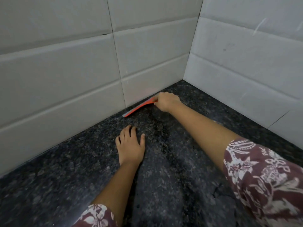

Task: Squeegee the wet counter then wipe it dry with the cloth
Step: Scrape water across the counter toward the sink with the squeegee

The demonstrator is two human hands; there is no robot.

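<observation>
A red squeegee with a grey blade edge lies along the foot of the back wall on the dark speckled granite counter. My right hand grips its right end, arm stretched far forward. My left hand rests flat on the counter nearer to me, fingers spread and straight. The counter has a faint sheen and darker streaks between the hands. No cloth is in view.
Grey-white tiled walls rise behind and on the right side wall, meeting in a corner at the counter's far right. Both arms wear maroon floral sleeves.
</observation>
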